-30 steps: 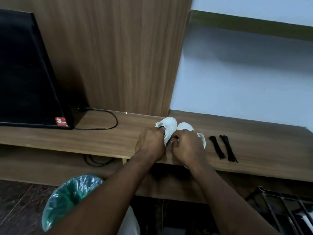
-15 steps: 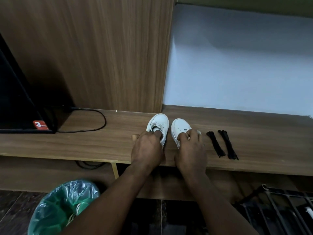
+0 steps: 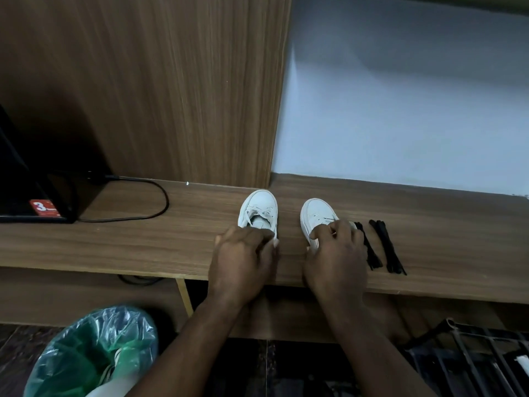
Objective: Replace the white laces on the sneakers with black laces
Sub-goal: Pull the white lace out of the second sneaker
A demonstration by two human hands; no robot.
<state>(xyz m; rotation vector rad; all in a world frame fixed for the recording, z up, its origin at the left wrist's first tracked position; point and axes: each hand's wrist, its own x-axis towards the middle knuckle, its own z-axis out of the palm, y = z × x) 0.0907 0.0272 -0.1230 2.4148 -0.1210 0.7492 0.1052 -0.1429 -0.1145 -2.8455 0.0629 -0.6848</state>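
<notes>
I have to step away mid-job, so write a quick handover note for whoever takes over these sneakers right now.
Left hand grips the heel end of the left sneaker; right hand grips the right sneaker.
Both sneakers stand toes to the wall on the wooden shelf. Two bundled black laces lie just right of the right hand.
Done: nothing visible; white laces sit in the left sneaker.
Left: unlace both, thread the black ones.

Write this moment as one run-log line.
left hand: grips left sneaker | right hand: grips right sneaker | white laces: threaded | black laces: on shelf
</notes>
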